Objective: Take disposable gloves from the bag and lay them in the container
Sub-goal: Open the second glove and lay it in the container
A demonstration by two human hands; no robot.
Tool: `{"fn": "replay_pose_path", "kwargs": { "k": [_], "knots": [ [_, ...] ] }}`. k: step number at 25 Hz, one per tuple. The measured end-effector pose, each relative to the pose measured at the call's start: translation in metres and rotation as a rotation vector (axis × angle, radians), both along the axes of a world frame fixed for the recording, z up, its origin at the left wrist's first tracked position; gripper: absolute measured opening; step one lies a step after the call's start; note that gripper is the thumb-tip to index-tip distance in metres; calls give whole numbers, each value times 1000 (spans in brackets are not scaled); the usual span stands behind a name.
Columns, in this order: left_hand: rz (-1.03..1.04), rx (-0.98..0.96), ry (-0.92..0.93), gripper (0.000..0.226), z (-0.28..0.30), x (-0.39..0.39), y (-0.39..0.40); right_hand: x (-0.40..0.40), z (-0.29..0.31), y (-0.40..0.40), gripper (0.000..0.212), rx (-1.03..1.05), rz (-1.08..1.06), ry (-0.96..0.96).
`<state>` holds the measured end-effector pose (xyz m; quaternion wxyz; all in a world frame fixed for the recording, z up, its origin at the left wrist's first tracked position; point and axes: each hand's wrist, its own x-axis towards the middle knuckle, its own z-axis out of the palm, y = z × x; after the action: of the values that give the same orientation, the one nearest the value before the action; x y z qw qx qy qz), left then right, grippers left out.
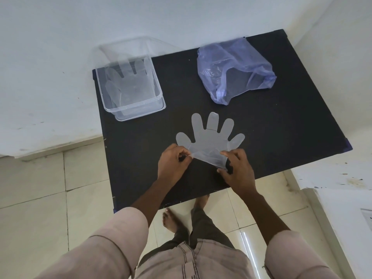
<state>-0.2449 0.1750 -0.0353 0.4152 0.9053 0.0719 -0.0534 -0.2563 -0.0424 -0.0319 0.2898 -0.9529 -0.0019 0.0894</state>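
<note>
On the table (281,125), both hands' grips pinch the glove (209,137) cuff, fingers pointing away.

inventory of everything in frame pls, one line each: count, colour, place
table: one, black, centre, against the wall
container: one, clear plastic, table's far left corner
gloves in container: at least one, translucent, lying flat inside; exact count unclear
glove: one, translucent, flat on table near the front, cuff lifted by both hands
bag: one, pale blue plastic, far right of table, crumpled
floor: cream tiles, below table
left hand: pinching glove cuff's left edge
right hand: pinching cuff's right edge
</note>
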Motion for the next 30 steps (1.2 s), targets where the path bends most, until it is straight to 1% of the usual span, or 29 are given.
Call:
{"fn": "replay_pose_path", "kwargs": {
  "k": [2, 4, 8, 11, 13, 16, 18, 20, 22, 24, 26, 28, 30],
  "knots": [
    [-3, 0, -10, 5, 1, 1, 0, -2, -1, 0, 29, 74, -49, -113],
    [-2, -12, -20, 6, 2, 1, 3, -2, 2, -1, 20, 143, -74, -174],
    [-33, -71, -19, 19, 6, 6, 6, 6, 15, 3, 26, 166, -76, -243],
    [-44, -159, -3, 14, 17, 16, 4, 14, 26, 3, 27, 197, -89, -265],
    [13, -295, 22, 9, 29, 23, 4, 21, 34, 1, 25, 197, -108, -275],
    [62, -524, 124, 9, 48, 34, 3, 32, 43, -4, 26, 212, -106, -285],
    [55, -561, 126, 7, 56, 41, 3, 41, 51, -5, 28, 257, -63, -285],
    [60, -559, 112, 6, 63, 49, 2, 51, 62, -3, 22, 337, -17, -300],
    [83, -545, 111, 8, 69, 55, 3, 62, 73, 0, 17, 456, -35, -202],
    [97, -527, 121, 10, 76, 60, 5, 75, 73, 2, 18, 499, -57, -56],
    [109, -522, 128, 12, 82, 63, 6, 85, 70, 2, 17, 500, -23, -45],
    [157, -568, 139, 17, 87, 64, 8, 93, 73, 4, 11, 636, -18, -15],
    [222, -662, 158, 24, 93, 64, 10, 100, 81, 10, 11, 773, -39, 96]
  ]
}}
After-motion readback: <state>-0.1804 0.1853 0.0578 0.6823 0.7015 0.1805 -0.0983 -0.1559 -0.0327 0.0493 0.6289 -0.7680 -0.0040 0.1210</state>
